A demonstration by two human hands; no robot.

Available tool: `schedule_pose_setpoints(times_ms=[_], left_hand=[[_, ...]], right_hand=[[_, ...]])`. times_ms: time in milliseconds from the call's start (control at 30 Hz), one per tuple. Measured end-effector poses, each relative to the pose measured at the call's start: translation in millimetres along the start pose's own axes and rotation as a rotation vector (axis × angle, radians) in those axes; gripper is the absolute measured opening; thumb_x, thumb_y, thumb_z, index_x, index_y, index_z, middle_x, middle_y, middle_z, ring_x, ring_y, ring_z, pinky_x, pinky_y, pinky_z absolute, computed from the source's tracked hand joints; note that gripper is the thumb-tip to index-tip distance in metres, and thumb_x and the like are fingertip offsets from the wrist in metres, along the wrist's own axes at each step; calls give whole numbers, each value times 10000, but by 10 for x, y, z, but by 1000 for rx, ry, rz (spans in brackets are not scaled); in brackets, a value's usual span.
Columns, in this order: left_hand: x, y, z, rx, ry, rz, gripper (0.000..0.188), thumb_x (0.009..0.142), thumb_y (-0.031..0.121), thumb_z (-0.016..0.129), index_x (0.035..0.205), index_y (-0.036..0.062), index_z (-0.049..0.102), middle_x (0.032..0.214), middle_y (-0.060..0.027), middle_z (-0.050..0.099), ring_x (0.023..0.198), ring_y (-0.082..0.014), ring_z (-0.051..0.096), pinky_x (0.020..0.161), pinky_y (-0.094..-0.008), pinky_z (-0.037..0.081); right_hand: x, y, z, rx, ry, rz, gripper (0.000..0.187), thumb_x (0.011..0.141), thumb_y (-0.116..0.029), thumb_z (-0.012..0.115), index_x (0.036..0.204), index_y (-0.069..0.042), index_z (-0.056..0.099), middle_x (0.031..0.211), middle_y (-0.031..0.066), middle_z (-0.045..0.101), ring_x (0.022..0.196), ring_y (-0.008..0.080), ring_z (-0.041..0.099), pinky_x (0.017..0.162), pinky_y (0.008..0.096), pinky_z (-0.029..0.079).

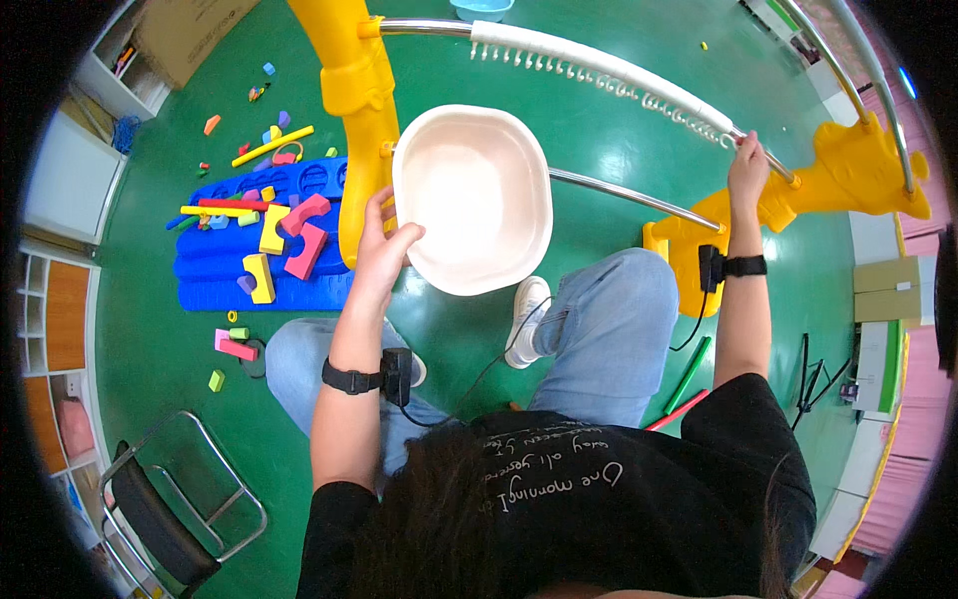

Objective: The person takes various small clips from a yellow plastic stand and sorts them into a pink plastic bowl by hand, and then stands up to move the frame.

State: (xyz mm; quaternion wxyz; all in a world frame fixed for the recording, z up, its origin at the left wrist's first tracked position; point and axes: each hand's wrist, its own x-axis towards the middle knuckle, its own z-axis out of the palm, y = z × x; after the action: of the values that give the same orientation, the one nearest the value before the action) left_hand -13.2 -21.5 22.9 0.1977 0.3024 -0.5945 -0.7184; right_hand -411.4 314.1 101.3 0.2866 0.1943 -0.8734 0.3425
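Observation:
My left hand (379, 250) grips the left rim of a white plastic basin (469, 200), thumb on the edge and fingers underneath. The basin's inside faces up, bright and bare. At the right end of the upper metal bar, my right hand (747, 172) is closed on a white curtain ring (727, 141). To the left of that hand, a white sleeve (609, 70) covers much of the bar, and a row of small white rings (569, 72) hangs along it. Yellow plastic posts (357, 90) hold the bar at both ends.
A lower metal bar (639, 196) crosses behind the basin. On the left, colourful foam blocks (304, 250) lie on blue plastic panels (215, 290). A folding chair (170, 509) stands lower left. Green and red sticks (689, 377) lie by my right knee. A blue tub (482, 10) sits far ahead.

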Motion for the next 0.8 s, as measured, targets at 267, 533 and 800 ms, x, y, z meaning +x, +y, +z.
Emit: schedule_pose_setpoints(times_ms=[267, 533, 800], left_hand=[[87, -153, -12, 37, -51, 6, 714, 704, 114, 613, 1351, 66, 317, 1273, -155, 455, 978, -233, 582, 645, -280, 509], [103, -194, -40, 22, -16, -3, 721, 705, 128, 611, 1358, 55, 312, 1278, -165, 438, 977, -230, 578, 658, -275, 510], [72, -136, 5, -12, -28, 17, 725, 708, 130, 614, 1358, 37, 306, 1280, -180, 429, 956, -226, 589, 673, -281, 516]], right_hand=[[368, 239, 75, -302, 4, -98, 450, 941, -396, 424, 820, -15, 631, 740, 218, 623, 706, 405, 602, 629, 482, 453], [457, 196, 147, -420, -39, -213, 427, 935, -392, 433, 777, -51, 634, 702, 198, 621, 652, 392, 602, 591, 480, 466], [402, 170, 207, -553, -22, -149, 419, 938, -370, 416, 762, -61, 636, 739, 179, 634, 702, 389, 607, 630, 490, 462]])
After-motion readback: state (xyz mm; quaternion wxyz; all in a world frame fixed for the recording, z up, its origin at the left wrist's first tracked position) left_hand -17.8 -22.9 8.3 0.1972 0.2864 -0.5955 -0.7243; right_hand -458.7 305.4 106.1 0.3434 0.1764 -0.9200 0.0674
